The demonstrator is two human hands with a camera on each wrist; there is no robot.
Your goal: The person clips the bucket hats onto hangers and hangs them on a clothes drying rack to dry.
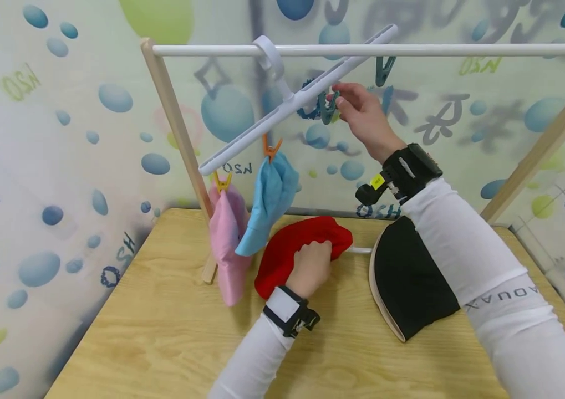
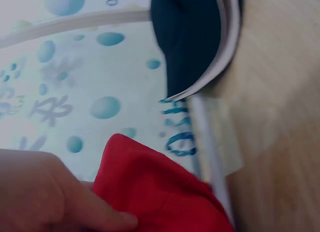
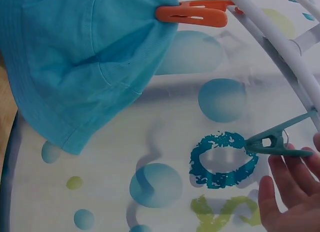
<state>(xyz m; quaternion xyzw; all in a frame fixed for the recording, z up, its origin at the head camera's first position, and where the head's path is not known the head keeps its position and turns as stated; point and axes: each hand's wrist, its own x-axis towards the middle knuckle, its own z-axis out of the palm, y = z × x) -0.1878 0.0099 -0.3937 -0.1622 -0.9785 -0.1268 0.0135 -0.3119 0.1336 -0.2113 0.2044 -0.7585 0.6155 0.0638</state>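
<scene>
A red cloth hat (image 1: 282, 252) lies in the grip of my left hand (image 1: 310, 270), low over the table. In the left wrist view its red fabric (image 2: 150, 187) rises beside my fingers (image 2: 100, 212). My right hand (image 1: 368, 119) is raised to a green clothespin (image 1: 329, 106) on the white hanger (image 1: 307, 94), its fingertips pinching one handle. The right wrist view shows that clothespin (image 3: 272, 142) with its nose together. A light blue hat (image 1: 268, 199) hangs from an orange clothespin (image 1: 271, 148), a pink hat (image 1: 229, 244) from a yellow one (image 1: 222, 181).
The hanger hooks over a white rail (image 1: 452, 50) held by wooden posts (image 1: 174, 122). Another green clothespin (image 1: 384, 71) hangs at the far right of the hanger. A black hat with a pale edge (image 1: 407, 282) rests on the wooden table (image 1: 152, 332), beside my right forearm.
</scene>
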